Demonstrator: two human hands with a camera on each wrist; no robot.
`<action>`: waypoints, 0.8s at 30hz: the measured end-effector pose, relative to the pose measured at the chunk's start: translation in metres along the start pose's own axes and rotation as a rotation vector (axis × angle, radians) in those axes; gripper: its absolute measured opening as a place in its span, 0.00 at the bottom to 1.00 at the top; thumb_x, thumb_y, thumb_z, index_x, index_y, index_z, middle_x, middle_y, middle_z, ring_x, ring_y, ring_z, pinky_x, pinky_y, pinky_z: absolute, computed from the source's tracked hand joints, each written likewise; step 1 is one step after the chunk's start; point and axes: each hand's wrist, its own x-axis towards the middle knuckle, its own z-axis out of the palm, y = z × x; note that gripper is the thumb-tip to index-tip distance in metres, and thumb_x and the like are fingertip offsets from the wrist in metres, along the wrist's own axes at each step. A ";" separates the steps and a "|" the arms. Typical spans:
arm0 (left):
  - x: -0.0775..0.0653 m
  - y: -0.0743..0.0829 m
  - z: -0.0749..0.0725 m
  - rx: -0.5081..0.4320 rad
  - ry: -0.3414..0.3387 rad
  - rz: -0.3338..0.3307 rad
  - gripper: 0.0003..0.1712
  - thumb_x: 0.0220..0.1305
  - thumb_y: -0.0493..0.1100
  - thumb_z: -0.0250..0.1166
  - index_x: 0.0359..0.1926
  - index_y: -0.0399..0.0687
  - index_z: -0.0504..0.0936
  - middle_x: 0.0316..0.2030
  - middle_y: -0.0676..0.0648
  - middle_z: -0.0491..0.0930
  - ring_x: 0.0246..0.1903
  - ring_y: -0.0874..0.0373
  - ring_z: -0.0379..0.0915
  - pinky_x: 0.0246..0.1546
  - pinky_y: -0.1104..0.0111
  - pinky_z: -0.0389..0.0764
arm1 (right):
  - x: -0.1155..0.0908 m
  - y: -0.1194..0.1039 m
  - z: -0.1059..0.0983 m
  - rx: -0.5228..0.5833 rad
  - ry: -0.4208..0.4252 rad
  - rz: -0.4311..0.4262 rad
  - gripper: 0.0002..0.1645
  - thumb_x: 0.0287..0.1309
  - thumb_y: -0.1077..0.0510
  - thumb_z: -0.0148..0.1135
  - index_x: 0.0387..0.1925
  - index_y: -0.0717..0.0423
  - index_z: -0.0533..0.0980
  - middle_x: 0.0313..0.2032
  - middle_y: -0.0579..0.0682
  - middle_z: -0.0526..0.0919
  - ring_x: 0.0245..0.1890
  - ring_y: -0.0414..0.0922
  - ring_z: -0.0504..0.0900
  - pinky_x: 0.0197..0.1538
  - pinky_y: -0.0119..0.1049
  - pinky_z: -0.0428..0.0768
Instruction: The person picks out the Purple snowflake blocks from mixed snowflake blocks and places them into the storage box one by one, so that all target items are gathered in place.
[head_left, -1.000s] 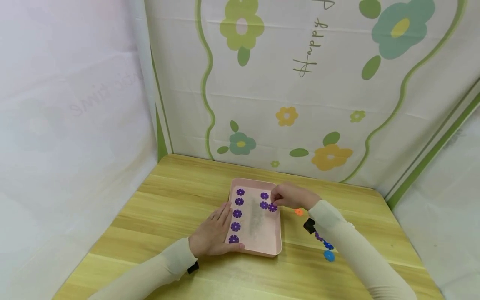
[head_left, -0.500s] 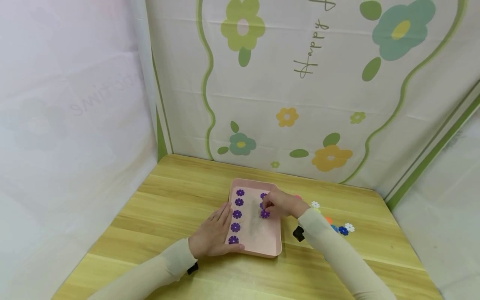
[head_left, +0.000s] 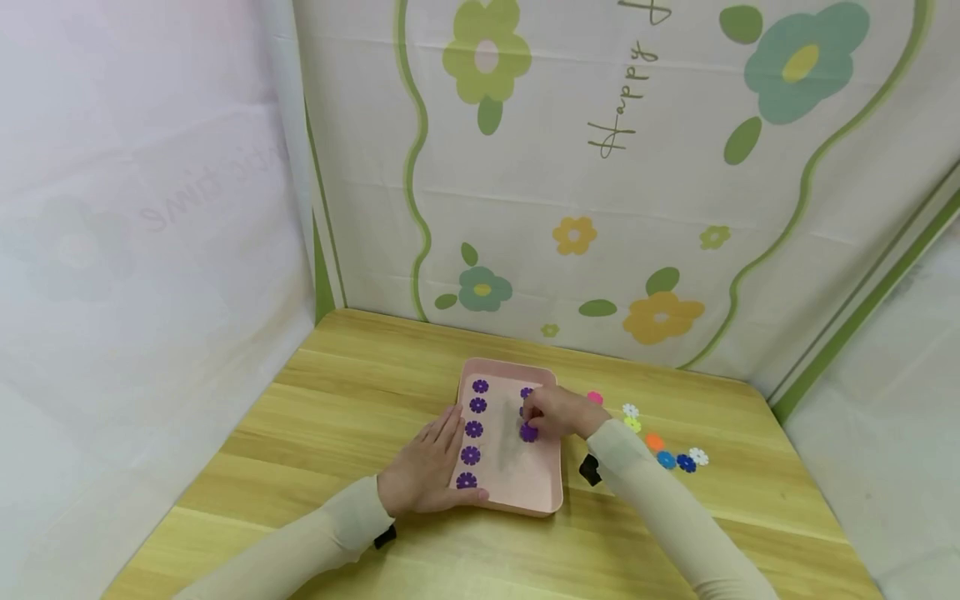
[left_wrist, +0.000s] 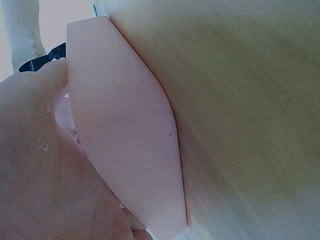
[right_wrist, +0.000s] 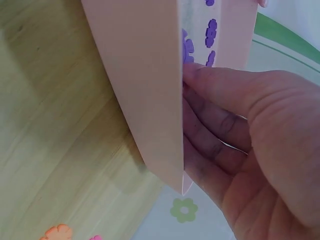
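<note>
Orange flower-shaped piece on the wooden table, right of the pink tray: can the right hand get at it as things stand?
Probably yes: the orange flower-shaped piece lies uncovered just beside the right hand, which is over the pink tray pinching a purple flower piece.

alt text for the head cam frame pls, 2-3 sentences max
A person's right hand sets a purple flower-shaped piece into a shallow pink rectangular tray on a light wooden table. The left hand rests flat against the tray's left edge, beside a column of five purple flowers. Loose coloured flower pieces lie right of the tray.
</note>
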 end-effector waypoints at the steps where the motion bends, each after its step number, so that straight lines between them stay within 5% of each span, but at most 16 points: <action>1: 0.000 0.000 0.000 0.000 -0.002 0.002 0.68 0.67 0.83 0.51 0.80 0.26 0.55 0.82 0.27 0.49 0.83 0.35 0.48 0.81 0.49 0.62 | 0.000 0.000 0.001 -0.003 -0.001 0.001 0.05 0.69 0.64 0.68 0.39 0.55 0.89 0.40 0.48 0.90 0.39 0.39 0.86 0.49 0.39 0.89; 8: -0.001 0.001 0.000 -0.020 0.011 0.008 0.68 0.67 0.83 0.51 0.79 0.25 0.55 0.82 0.26 0.49 0.82 0.34 0.49 0.81 0.47 0.62 | -0.009 -0.002 -0.010 -0.005 0.040 -0.058 0.06 0.67 0.62 0.71 0.43 0.58 0.89 0.40 0.50 0.91 0.39 0.41 0.88 0.47 0.36 0.89; 14: 0.002 -0.002 0.006 -0.030 0.044 0.009 0.70 0.66 0.86 0.47 0.80 0.26 0.56 0.82 0.27 0.49 0.82 0.34 0.49 0.81 0.46 0.61 | -0.040 0.000 -0.031 -0.027 0.122 -0.161 0.07 0.66 0.63 0.71 0.44 0.61 0.88 0.39 0.51 0.91 0.36 0.39 0.86 0.44 0.37 0.89; 24: 0.005 -0.005 0.016 -0.014 0.033 -0.012 0.71 0.65 0.87 0.47 0.81 0.28 0.53 0.83 0.30 0.45 0.84 0.36 0.45 0.82 0.49 0.58 | -0.117 0.028 -0.035 -0.016 0.170 -0.019 0.14 0.66 0.54 0.73 0.49 0.57 0.87 0.44 0.50 0.91 0.42 0.45 0.88 0.47 0.41 0.89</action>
